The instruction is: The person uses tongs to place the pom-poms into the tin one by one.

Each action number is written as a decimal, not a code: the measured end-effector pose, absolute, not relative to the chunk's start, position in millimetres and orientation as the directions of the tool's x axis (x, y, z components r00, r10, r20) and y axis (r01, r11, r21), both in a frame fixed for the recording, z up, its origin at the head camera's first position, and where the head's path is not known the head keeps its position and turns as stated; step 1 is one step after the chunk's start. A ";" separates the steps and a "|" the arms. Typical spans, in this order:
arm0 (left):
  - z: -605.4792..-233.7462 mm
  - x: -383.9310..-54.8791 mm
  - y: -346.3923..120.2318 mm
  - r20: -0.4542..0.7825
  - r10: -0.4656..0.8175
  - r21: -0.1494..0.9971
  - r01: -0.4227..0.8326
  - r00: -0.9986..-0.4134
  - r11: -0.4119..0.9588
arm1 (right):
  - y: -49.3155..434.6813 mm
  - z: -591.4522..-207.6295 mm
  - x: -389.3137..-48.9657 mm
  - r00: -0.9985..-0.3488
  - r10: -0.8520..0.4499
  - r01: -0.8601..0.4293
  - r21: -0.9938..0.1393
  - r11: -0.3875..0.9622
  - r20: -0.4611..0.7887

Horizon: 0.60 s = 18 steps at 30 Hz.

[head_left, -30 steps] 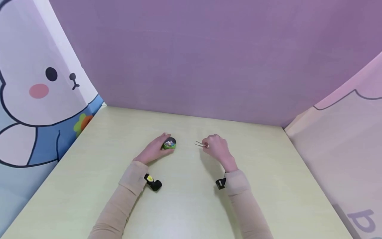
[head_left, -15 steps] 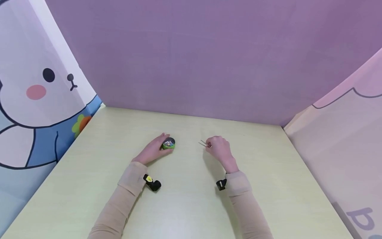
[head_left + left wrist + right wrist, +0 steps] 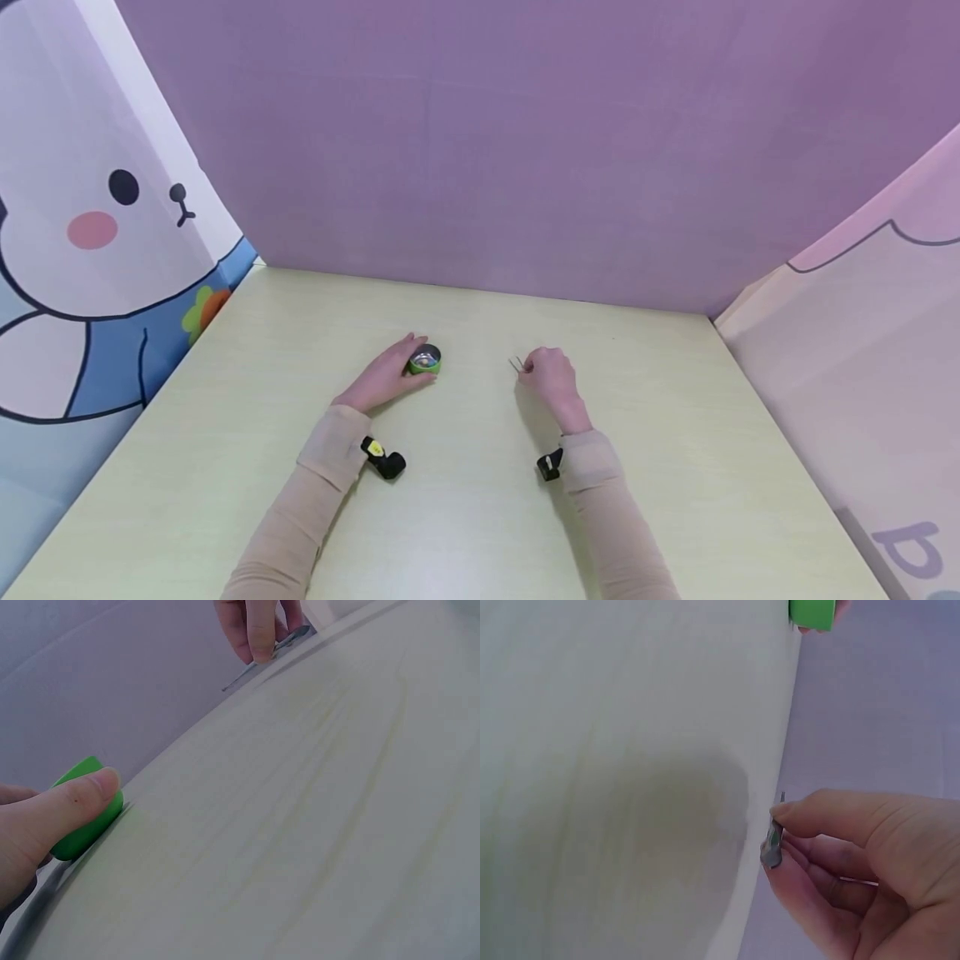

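Note:
My left hand (image 3: 384, 375) holds a small round green container (image 3: 427, 368) on the table, thumb on the near side and fingers on the far side. Its inside is dark and shiny, with something small and coloured in it. In the left wrist view the thumb lies on the smooth green wall (image 3: 82, 832). To the right, my right hand (image 3: 551, 375) pinches a pair of thin metal tweezers (image 3: 516, 364) between thumb and fingers, their two tips apart and pointing toward the far left. The right wrist view shows the tweezers (image 3: 774, 844) nearly end-on, above the table.
The pale table (image 3: 465, 517) meets a purple backdrop (image 3: 487, 167) at its far edge. Printed sheets stand at both sides, the left one with a cartoon animal (image 3: 90, 183). Each wrist wears a black camera.
My right hand has shifted slightly right and toward me, away from the container, and the tweezers have turned so their tips point more away. The left hand stays on the container.

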<state>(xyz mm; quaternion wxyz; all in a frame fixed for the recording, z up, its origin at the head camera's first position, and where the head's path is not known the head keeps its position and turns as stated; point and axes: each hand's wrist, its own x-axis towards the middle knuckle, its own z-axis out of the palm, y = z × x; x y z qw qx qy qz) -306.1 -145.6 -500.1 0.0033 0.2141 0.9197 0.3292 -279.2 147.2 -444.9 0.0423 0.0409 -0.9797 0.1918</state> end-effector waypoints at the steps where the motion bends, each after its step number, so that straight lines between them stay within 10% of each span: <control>1: -500.0 -305.9 -145.6 0.136 0.396 0.606 0.392 -0.908 0.692 | 146.9 -445.0 -279.0 -0.995 -0.049 -0.080 -0.387 0.919 0.090; 18: -499.7 -305.1 -145.7 0.143 0.402 0.608 0.401 -0.904 0.686 | 140.1 -454.8 -281.9 -0.998 0.052 0.029 -0.483 0.875 0.035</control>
